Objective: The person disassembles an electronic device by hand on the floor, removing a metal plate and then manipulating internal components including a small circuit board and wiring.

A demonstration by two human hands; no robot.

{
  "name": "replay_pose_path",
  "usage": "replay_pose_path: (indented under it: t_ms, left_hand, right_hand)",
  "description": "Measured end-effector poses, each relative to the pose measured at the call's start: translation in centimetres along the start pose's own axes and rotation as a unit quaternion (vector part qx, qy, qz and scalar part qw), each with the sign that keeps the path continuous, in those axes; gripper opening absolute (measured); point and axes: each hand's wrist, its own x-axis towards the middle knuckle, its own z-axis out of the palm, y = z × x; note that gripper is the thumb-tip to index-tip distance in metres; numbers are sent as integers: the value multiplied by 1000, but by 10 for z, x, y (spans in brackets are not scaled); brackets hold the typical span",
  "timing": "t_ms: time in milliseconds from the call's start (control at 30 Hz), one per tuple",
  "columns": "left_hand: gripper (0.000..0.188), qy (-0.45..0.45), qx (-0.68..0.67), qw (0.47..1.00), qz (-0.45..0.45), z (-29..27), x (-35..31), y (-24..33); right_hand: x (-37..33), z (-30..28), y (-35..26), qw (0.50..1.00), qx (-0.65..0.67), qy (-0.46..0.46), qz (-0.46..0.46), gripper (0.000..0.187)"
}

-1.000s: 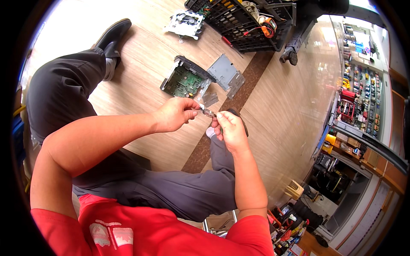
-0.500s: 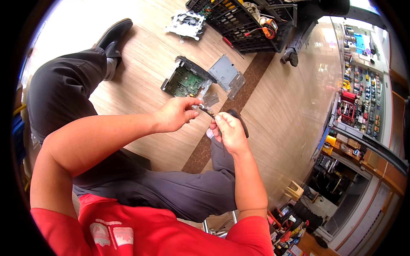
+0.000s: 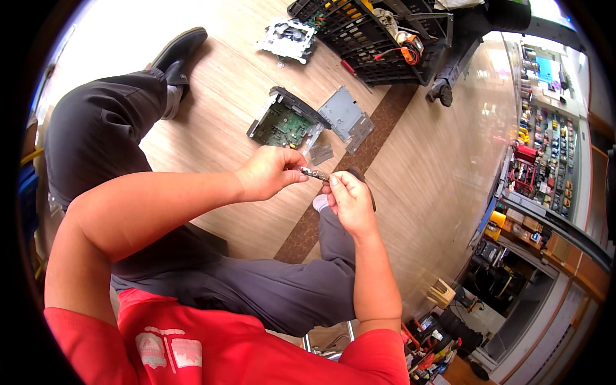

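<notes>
Between my two hands is a small, narrow, dark part with shiny metal bits (image 3: 316,174), too small to name exactly. My left hand (image 3: 268,173) is closed, thumb and fingertips pinching its left end. The other end sits in the closed fingers of my right hand (image 3: 350,200). Just beyond my hands, an opened electronic unit (image 3: 287,120) lies on the floor, with a green circuit board showing inside its metal case. A flat grey metal cover (image 3: 344,117) lies against its right side, and a smaller perforated metal plate (image 3: 321,153) is near my left fingertips.
Farther off lies a silvery disc-drive-like mechanism (image 3: 287,40). A black plastic crate (image 3: 375,54) with tools and an orange meter (image 3: 410,50) stands beside it, a red-handled screwdriver (image 3: 350,68) at its foot. Shelves of small goods (image 3: 545,154) line the right side.
My left thumb and fingers have closed onto the small part's left end. The part now lies more level between the hands. The whole view has shifted slightly.
</notes>
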Motion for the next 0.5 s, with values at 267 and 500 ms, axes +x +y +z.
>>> replay_pose_path:
  t_ms: [267, 500]
  left_hand:
    - [17, -4, 4, 1000, -6, 0, -1, 5]
    - [21, 2, 14, 1000, 11, 2, 0, 3]
  right_hand:
    - [1, -3, 5, 999, -32, 15, -32, 20]
    - [5, -5, 4, 999, 23, 23, 19, 20]
